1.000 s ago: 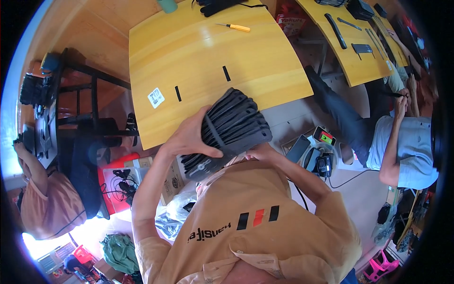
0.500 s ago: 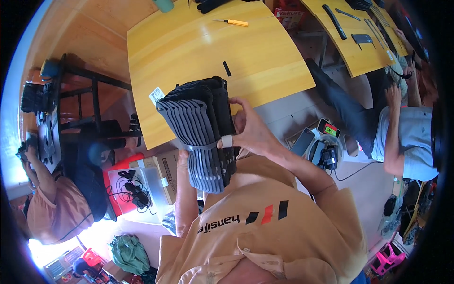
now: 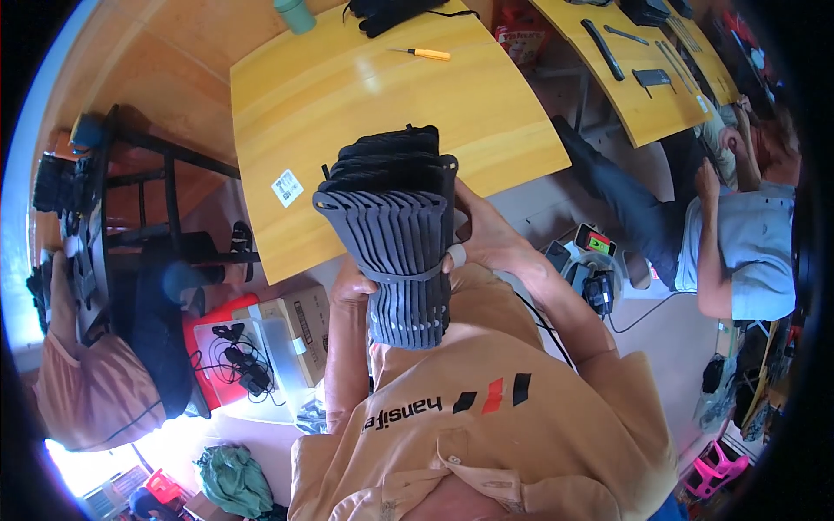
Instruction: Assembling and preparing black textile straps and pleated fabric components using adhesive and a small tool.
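A thick bundle of flat dark-grey straps (image 3: 391, 234) stands upright in front of my chest, over the table's near edge. Slotted, rounded ends fan out at its top, with fuzzy black material behind them. A narrow grey band (image 3: 407, 277) runs around the bundle's lower half. My left hand (image 3: 352, 282) grips the left side, its thumb by the band. On the right side, my right hand (image 3: 488, 236) is closed on the bundle, a white wrap (image 3: 456, 254) around its thumb. Most of the fingers are hidden behind the straps.
On the yellow wooden table (image 3: 486, 113) lie a yellow-handled screwdriver (image 3: 427, 54), a white label (image 3: 287, 187), a green cup (image 3: 295, 15) and a black pouch (image 3: 391, 12). People sit left and right. A cardboard box (image 3: 300, 326) and cables (image 3: 248, 365) are at lower left.
The bundle has turned and shifted slightly right, showing more of its strap faces. My hands moved with it. It no longer overlaps the white label; the small black strip on the table is out of sight.
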`<state>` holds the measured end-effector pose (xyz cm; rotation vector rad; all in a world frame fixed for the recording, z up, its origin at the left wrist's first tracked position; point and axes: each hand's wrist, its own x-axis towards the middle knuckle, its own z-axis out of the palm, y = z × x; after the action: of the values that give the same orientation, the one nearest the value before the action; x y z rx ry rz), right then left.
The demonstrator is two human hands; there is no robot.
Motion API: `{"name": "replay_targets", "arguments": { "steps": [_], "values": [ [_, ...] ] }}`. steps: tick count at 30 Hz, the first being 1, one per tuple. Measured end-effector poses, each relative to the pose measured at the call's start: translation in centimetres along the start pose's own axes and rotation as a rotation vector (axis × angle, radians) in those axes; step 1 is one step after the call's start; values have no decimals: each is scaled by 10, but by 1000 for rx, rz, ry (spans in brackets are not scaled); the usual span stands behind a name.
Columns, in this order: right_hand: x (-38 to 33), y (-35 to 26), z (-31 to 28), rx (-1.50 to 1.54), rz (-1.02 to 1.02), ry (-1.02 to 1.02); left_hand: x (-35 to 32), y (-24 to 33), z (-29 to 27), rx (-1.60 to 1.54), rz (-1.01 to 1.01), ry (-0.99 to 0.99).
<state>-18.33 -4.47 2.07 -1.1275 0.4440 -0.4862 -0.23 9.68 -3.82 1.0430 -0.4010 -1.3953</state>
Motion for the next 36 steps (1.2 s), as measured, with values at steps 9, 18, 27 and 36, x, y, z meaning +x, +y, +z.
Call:
{"name": "replay_targets", "arguments": {
  "steps": [9, 18, 27, 36],
  "values": [
    [20, 1, -19, -70, 98, 112, 28, 28, 42, -92, -77, -194],
    [36, 1, -22, 7, 270, 131, 57, 29, 7, -39, -114, -136],
    [54, -4, -20, -329, 173, 310, 68, 44, 4, -40, -74, -187],
    [72, -27, -3, -1201, 389, 406, 84, 17, -31, 250, 107, -44]
  ]
}}
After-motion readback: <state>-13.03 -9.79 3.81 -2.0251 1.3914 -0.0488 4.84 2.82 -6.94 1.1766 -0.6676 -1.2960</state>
